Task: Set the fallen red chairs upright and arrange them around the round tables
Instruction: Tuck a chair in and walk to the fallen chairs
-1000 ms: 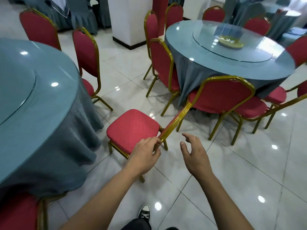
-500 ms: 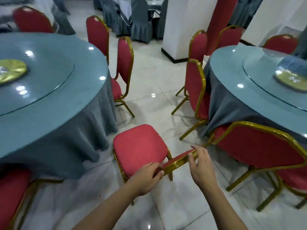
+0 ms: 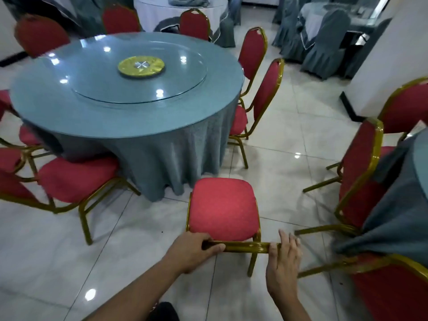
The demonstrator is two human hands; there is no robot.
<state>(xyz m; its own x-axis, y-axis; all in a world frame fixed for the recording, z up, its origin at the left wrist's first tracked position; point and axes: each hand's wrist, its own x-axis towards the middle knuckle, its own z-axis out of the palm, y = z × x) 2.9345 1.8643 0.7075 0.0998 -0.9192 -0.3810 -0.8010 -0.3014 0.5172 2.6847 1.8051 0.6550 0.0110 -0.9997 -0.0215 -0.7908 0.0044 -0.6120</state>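
Glossy pale tiled floor (image 3: 289, 126); white pillar (image 3: 393, 66); grey-draped chairs (image 3: 324, 42) at back

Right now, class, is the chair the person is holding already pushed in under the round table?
No: the chair stands clear of the round table and its cloth, with both hands on its top rail.

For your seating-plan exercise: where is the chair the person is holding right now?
In the head view it stands bottom centre: the held chair faces the round table, with the left hand and right hand gripping its top rail.
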